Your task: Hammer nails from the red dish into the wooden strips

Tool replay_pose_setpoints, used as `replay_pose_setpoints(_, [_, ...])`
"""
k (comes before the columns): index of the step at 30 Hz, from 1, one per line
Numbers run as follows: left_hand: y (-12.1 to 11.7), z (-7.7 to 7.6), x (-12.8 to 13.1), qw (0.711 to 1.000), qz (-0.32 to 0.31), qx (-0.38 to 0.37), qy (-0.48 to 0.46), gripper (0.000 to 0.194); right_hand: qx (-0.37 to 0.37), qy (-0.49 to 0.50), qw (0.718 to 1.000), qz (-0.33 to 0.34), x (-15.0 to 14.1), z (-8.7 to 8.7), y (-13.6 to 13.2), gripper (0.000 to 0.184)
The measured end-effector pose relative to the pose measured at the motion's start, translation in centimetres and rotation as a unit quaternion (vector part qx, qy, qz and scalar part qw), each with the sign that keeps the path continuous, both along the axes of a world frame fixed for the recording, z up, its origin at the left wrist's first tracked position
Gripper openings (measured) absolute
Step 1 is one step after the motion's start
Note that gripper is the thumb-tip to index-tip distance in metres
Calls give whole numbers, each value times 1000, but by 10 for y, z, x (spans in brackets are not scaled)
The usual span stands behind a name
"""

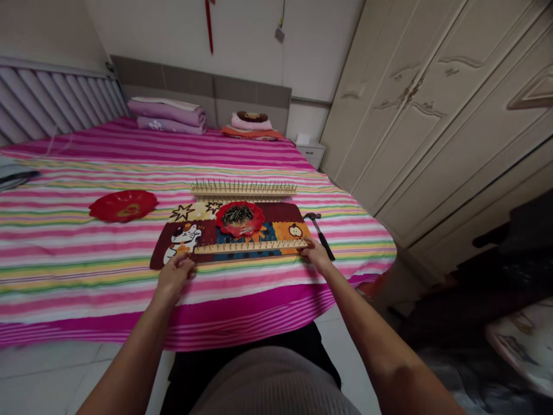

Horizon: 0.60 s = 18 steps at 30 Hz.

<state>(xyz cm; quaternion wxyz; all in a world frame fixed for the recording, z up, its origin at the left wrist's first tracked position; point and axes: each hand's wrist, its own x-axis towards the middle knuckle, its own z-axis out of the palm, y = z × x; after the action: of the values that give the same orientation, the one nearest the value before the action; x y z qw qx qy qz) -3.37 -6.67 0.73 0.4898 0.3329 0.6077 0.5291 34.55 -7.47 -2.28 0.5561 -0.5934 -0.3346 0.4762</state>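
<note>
A narrow wooden strip point(250, 247) studded with upright nails lies lengthwise before me, over the near side of a patterned board point(162, 253) with a cat picture. My left hand point(175, 276) is closed at the strip's left end, fingers curled. At the other end, my right hand point(316, 255) pinches the strip between thumb and fingers. Behind the strip, a red scalloped dish point(220, 218) full of loose nails stands on the board. A hammer point(320, 233) with a black handle lies just beyond my right hand.
More nail-studded wooden strips point(244, 189) sit behind the board. A second red dish point(123, 206) rests on the striped bedsheet point(86, 259) at left. Folded bedding point(168, 115) lies by the headboard point(185, 80). A tall wardrobe point(389, 115) stands at right.
</note>
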Motion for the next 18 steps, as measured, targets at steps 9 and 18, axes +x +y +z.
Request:
replay_pose_setpoints(9, [-34,-26,-7,996,-43,-71,-27,23,-19,59,998,-13,-9,1,-21,27])
replay_pose_setpoints(18, [-34,-17,14,969,-154,-84,-172,38,12,201,976,80,-40,3,-60,33])
